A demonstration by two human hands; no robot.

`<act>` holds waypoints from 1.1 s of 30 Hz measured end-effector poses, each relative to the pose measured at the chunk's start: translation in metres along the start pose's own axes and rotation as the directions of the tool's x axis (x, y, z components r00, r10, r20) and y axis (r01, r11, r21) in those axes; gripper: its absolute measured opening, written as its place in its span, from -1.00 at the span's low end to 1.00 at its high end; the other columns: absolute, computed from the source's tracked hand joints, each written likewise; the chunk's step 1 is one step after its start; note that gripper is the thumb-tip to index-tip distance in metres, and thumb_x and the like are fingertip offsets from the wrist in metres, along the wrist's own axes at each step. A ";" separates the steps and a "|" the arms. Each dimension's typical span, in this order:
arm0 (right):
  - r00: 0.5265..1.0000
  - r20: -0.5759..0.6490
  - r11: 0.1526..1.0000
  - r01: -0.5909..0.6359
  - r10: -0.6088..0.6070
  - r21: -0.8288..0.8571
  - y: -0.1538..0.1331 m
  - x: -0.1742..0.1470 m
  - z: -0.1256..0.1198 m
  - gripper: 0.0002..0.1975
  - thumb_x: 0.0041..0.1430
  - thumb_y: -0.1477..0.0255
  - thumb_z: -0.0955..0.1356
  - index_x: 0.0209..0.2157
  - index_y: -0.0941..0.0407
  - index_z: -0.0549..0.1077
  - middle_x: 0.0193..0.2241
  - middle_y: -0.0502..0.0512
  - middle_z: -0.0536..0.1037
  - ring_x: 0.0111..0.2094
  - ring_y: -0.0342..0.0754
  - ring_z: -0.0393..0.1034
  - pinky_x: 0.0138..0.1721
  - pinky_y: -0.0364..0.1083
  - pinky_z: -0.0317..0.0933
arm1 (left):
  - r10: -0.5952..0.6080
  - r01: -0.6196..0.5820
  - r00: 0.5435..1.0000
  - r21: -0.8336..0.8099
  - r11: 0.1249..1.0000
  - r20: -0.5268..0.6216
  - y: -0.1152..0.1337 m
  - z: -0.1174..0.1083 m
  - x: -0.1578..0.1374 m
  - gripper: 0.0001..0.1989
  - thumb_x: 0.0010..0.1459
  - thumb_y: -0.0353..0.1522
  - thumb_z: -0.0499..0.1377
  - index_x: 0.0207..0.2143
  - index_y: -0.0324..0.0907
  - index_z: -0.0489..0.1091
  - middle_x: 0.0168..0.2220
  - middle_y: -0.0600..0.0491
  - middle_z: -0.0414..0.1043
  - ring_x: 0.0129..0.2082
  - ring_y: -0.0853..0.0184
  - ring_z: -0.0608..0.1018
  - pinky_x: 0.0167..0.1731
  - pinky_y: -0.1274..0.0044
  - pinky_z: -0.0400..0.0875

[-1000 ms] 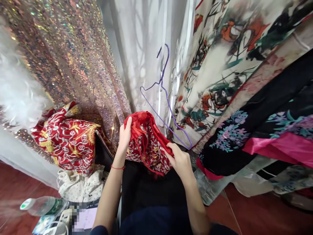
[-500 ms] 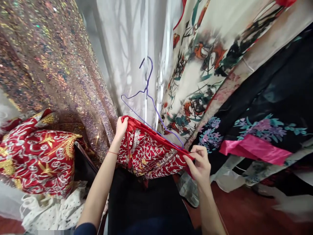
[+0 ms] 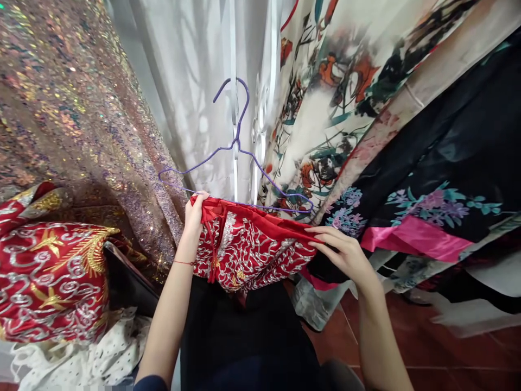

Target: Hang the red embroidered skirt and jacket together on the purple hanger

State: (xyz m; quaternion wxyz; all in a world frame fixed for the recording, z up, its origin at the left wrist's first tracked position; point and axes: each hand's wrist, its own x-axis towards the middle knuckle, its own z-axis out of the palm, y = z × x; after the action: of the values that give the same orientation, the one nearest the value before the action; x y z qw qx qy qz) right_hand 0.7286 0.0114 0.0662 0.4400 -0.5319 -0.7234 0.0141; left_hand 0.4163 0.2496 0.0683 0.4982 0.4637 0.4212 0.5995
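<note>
Holding in the closed left grip (image 3: 194, 216) the left end of a red embroidered garment (image 3: 252, 244), spread just below a purple hanger (image 3: 237, 143); touching the right end with the loosely extended right grip (image 3: 344, 250); cannot tell whether pinching.

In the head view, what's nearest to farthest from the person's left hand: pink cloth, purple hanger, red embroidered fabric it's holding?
1. Red embroidered fabric: in the left hand.
2. Purple hanger: rising just above the fabric in the picture.
3. Pink cloth: right side, past the right hand.
</note>
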 end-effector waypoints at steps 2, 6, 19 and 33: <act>1.000 0.006 0.999 0.013 -0.013 -0.044 0.011 0.002 0.000 -0.81 0.32 0.30 0.34 -0.26 0.03 0.59 -0.03 0.18 0.64 0.05 0.14 0.54 0.08 0.10 0.44 | 0.063 -0.063 0.998 -0.086 0.994 -0.005 0.001 -0.006 -0.007 -0.84 -0.08 -0.30 0.25 -0.43 -0.15 0.35 -0.43 0.15 0.38 -0.41 0.45 0.45 -0.35 0.64 0.37; 0.999 0.027 0.998 0.019 -0.017 -0.067 0.025 0.006 0.004 -0.77 0.35 0.30 0.31 -0.23 0.07 0.60 0.01 0.20 0.63 0.03 0.12 0.56 0.06 0.06 0.47 | 0.088 -0.084 0.996 -0.142 0.986 0.023 0.005 -0.018 -0.022 -0.80 -0.15 -0.30 0.28 -0.45 -0.16 0.35 -0.46 0.18 0.32 -0.48 0.48 0.37 -0.44 0.66 0.29; 0.994 -0.110 0.998 -0.007 0.001 -0.055 0.019 0.066 -0.010 -0.75 0.29 0.28 0.35 -0.17 0.07 0.63 -0.18 0.11 0.70 -0.21 0.05 0.62 -0.16 -0.04 0.47 | 0.218 -0.222 0.972 0.040 0.974 0.084 0.023 -0.041 -0.056 -0.83 -0.07 -0.30 0.26 -0.55 -0.16 0.32 -0.55 0.17 0.27 -0.53 0.45 0.30 -0.46 0.61 0.22; 0.922 -0.385 0.980 0.102 -0.029 0.170 -0.046 0.131 0.000 -0.78 0.34 0.22 0.31 -0.25 0.02 0.53 -0.23 0.10 0.62 -0.12 0.05 0.53 -0.07 0.05 0.38 | 0.224 -0.225 0.974 0.015 0.974 0.037 0.004 -0.027 -0.093 -0.84 0.02 -0.31 0.24 -0.50 -0.16 0.32 -0.52 0.18 0.26 -0.49 0.46 0.33 -0.39 0.62 0.25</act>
State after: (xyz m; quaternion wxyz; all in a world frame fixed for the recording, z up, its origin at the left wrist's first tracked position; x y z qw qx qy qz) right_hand 0.6877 0.0939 0.1696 0.6203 -0.4560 -0.6371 -0.0364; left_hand 0.3962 0.1565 0.0537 0.4302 0.5234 0.3630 0.6397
